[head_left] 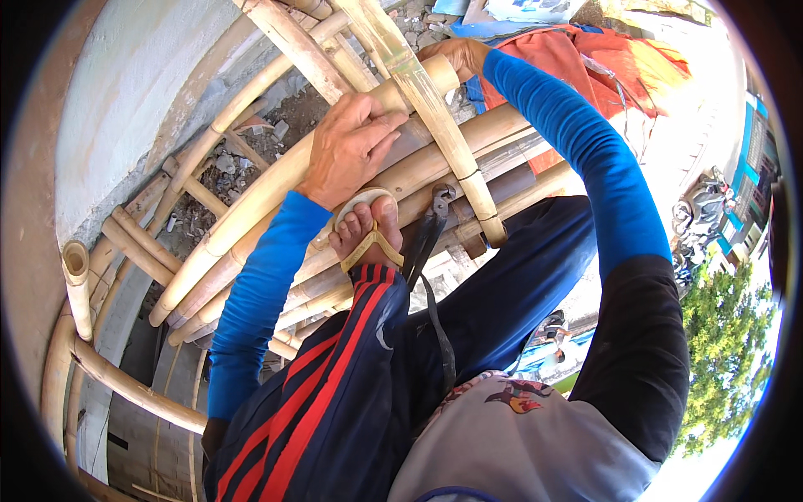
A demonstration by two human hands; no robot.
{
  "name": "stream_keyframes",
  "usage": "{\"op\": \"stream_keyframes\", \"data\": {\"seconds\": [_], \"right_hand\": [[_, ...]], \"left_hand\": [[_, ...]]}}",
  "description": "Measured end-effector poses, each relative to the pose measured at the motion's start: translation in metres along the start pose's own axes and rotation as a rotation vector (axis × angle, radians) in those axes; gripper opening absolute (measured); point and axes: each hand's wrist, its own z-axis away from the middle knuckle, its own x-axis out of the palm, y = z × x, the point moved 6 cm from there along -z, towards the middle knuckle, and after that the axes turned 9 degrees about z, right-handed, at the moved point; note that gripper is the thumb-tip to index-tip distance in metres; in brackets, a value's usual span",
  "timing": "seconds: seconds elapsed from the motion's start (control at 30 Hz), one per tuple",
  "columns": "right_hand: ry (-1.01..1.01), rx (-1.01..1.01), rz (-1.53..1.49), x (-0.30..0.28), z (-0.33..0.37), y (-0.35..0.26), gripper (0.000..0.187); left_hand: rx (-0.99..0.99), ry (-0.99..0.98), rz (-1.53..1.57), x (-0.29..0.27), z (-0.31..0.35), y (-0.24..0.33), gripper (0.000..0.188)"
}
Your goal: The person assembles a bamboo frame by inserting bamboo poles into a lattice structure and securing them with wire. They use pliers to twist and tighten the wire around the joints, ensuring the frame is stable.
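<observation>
My left hand (351, 146) is closed over the top of a thick bamboo pole (251, 209), its fingers bent. Farther along to the right, my right hand (460, 57) grips the same pole near its end; some of its fingers are hidden behind it. Between the hands, a flat split-bamboo crosspiece (435, 109) lies over the poles. My sandalled foot (368, 230) stands on the poles just below my left hand. Black-handled pincers (437, 205) lean beside the foot, with a dark strap (442, 335) trailing by my leg.
More bamboo poles (489, 134) run side by side under me. A pale wall (142, 109) rises at the left, with rubble (230, 163) showing through gaps in the bamboo frame. Orange cloth (544, 75) lies at the far right. Beyond are parked motorbikes (707, 205) and a person below (552, 330).
</observation>
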Motion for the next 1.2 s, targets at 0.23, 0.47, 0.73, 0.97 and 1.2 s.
{"op": "stream_keyframes", "data": {"seconds": [0.23,0.47,0.73,0.97,1.2], "right_hand": [[0.025,-0.006,-0.133,0.008,-0.003,-0.001,0.063],[0.014,0.096,0.104,0.005,0.005,0.004,0.053],[0.193,0.374,0.732,-0.011,0.114,-0.034,0.016],[0.733,0.001,1.269,0.08,0.182,-0.098,0.018],[1.132,0.046,1.429,0.167,0.194,-0.088,0.013]], "left_hand": [[0.16,-0.095,-0.124,0.002,0.0,0.0,0.016],[0.117,-0.248,-0.345,0.015,-0.006,0.0,0.015],[0.043,-0.142,-0.186,0.002,-0.005,0.007,0.021],[-0.123,-0.088,0.225,0.011,0.001,0.006,0.013],[-0.227,-0.018,0.416,0.017,-0.013,0.009,0.006]]}}
